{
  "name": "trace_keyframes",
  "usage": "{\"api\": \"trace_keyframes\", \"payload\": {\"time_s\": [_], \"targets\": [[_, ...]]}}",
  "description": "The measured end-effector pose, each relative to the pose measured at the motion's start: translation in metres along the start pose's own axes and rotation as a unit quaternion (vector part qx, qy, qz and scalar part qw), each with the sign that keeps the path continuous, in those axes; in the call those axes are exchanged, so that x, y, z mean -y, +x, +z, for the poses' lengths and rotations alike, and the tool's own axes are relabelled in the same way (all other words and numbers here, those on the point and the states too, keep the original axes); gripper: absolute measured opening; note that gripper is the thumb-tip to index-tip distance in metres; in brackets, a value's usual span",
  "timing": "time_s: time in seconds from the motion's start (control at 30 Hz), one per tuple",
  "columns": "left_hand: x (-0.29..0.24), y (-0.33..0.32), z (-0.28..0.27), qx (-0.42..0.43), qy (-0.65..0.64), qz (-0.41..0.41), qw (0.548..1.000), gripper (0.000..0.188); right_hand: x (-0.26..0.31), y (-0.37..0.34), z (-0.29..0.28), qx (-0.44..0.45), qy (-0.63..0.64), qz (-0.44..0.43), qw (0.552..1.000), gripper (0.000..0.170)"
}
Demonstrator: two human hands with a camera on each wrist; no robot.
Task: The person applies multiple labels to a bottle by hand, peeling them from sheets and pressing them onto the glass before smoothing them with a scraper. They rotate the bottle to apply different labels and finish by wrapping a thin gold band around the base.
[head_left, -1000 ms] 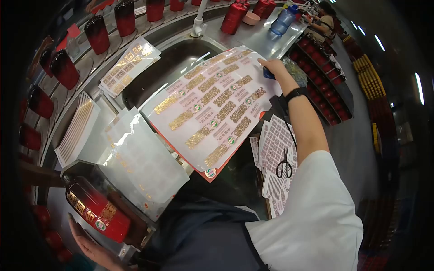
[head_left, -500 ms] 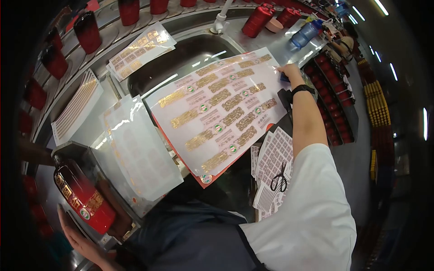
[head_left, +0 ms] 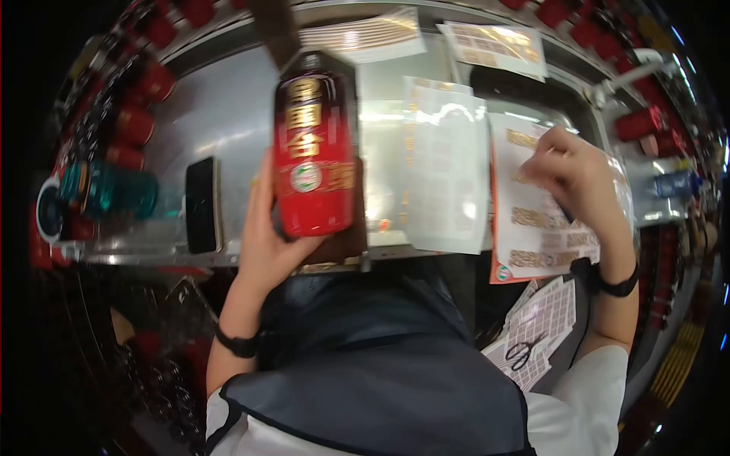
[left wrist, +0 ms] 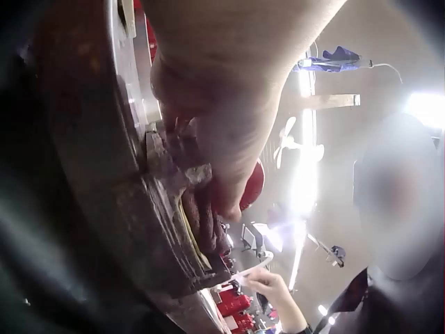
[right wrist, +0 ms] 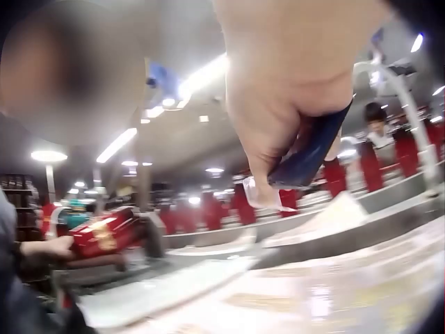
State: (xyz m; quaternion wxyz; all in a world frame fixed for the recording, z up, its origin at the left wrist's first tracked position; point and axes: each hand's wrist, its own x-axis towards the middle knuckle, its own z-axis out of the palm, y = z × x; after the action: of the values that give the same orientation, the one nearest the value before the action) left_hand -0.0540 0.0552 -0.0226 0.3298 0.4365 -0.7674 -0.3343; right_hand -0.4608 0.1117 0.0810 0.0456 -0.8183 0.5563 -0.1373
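Your right hand has left the far right corner of the label sheet and pinches a thin pale scrap, a smooth blue piece under its fingers; your left hand now grips the lower end of the bottle, apparently steadying it; the bottle lies at left, glossy, red fading to near-black, gold-lettered

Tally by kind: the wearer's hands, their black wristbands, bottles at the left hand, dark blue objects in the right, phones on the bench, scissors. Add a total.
Hands: 2 (left hand, right hand)
Black wristbands: 2
Bottle at the left hand: 1
Dark blue object in the right hand: 1
Phone: 1
Scissors: 1
Total: 8
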Motion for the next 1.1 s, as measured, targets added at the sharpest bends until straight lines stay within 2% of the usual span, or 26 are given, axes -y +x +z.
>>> {"api": "trace_keyframes", "payload": {"time_s": [0.03, 0.1, 0.13, 0.2, 0.3, 0.37, 0.43, 0.47, 0.5, 0.53, 0.6, 0.63, 0.7, 0.77, 0.8, 0.83, 0.87, 0.9, 0.93, 0.97, 1.03, 1.1], "targets": [[0.003, 0.002, -0.001, -0.022, 0.003, 0.021, 1.000, 0.106, 0.032, 0.018, 0.003, 0.020, -0.017, -0.064, 0.998, 0.011], [0.001, 0.004, -0.005, -0.033, 0.026, 0.048, 0.998, 0.102, 0.078, 0.045, 0.010, 0.042, -0.018, -0.145, 0.988, 0.011], [-0.003, 0.004, -0.007, -0.033, 0.028, 0.043, 0.998, 0.102, 0.094, 0.057, 0.014, 0.048, -0.019, -0.153, 0.987, 0.011], [-0.008, 0.003, -0.010, -0.038, 0.044, 0.044, 0.997, 0.102, 0.122, 0.077, 0.023, 0.042, -0.042, -0.223, 0.973, 0.020], [-0.009, 0.003, -0.011, -0.049, 0.067, 0.070, 0.994, 0.104, 0.146, 0.100, 0.036, 0.021, -0.052, -0.257, 0.965, 0.023], [-0.015, 0.003, -0.011, -0.021, -0.001, 0.010, 1.000, 0.103, 0.156, 0.110, 0.043, 0.026, -0.044, -0.262, 0.964, 0.025], [-0.020, 0.004, -0.017, -0.001, -0.007, -0.005, 1.000, 0.107, 0.161, 0.117, 0.048, 0.005, -0.032, -0.265, 0.964, 0.015], [-0.023, 0.004, -0.019, -0.007, 0.001, 0.036, 0.999, 0.105, 0.163, 0.119, 0.049, 0.009, -0.032, -0.262, 0.964, 0.015], [-0.023, 0.004, -0.019, -0.013, 0.009, 0.077, 0.997, 0.105, 0.165, 0.120, 0.049, 0.001, -0.031, -0.239, 0.971, 0.027], [-0.022, 0.004, -0.017, -0.011, 0.005, 0.077, 0.997, 0.105, 0.166, 0.122, 0.050, -0.008, -0.031, -0.214, 0.976, 0.043], [-0.019, 0.004, -0.012, -0.011, -0.162, 0.023, 0.986, 0.097, 0.165, 0.123, 0.056, -0.017, 0.010, -0.182, 0.983, 0.049], [-0.014, 0.004, -0.009, -0.007, -0.165, 0.024, 0.986, 0.097, 0.163, 0.124, 0.059, -0.029, 0.050, -0.153, 0.987, 0.056], [-0.003, 0.006, -0.001, -0.033, -0.221, 0.013, 0.975, 0.088, 0.155, 0.119, 0.067, -0.049, 0.078, -0.135, 0.987, 0.059], [-0.002, 0.007, -0.004, -0.019, -0.211, 0.016, 0.977, 0.083, 0.150, 0.111, 0.073, -0.083, 0.188, 0.044, 0.978, 0.052], [-0.002, 0.007, -0.005, -0.011, -0.243, 0.001, 0.970, 0.083, 0.148, 0.103, 0.074, -0.053, 0.259, 0.120, 0.957, 0.054], [-0.002, 0.006, -0.005, -0.003, -0.276, -0.015, 0.961, 0.083, 0.146, 0.095, 0.084, -0.052, 0.258, 0.123, 0.957, 0.054], [-0.002, 0.006, -0.004, 0.002, -0.311, -0.032, 0.950, 0.082, 0.143, 0.085, 0.099, -0.052, 0.393, 0.168, 0.902, 0.055], [-0.003, 0.006, -0.003, 0.005, -0.312, -0.034, 0.949, 0.082, 0.144, 0.078, 0.109, -0.052, 0.521, 0.210, 0.825, 0.057], [-0.004, 0.006, -0.003, 0.003, -0.340, -0.039, 0.940, 0.083, 0.149, 0.074, 0.114, -0.050, 0.570, 0.230, 0.787, 0.061], [-0.004, 0.006, -0.002, 0.000, -0.365, -0.044, 0.930, 0.083, 0.154, 0.072, 0.120, -0.052, 0.571, 0.233, 0.786, 0.061], [0.000, 0.004, -0.001, 0.010, -0.329, -0.026, 0.944, 0.084, 0.161, 0.069, 0.129, -0.070, 0.621, 0.248, 0.740, 0.067], [0.000, 0.006, -0.002, 0.012, -0.315, -0.035, 0.948, 0.083, 0.161, 0.069, 0.133, -0.054, 0.636, 0.257, 0.725, 0.071]]}}
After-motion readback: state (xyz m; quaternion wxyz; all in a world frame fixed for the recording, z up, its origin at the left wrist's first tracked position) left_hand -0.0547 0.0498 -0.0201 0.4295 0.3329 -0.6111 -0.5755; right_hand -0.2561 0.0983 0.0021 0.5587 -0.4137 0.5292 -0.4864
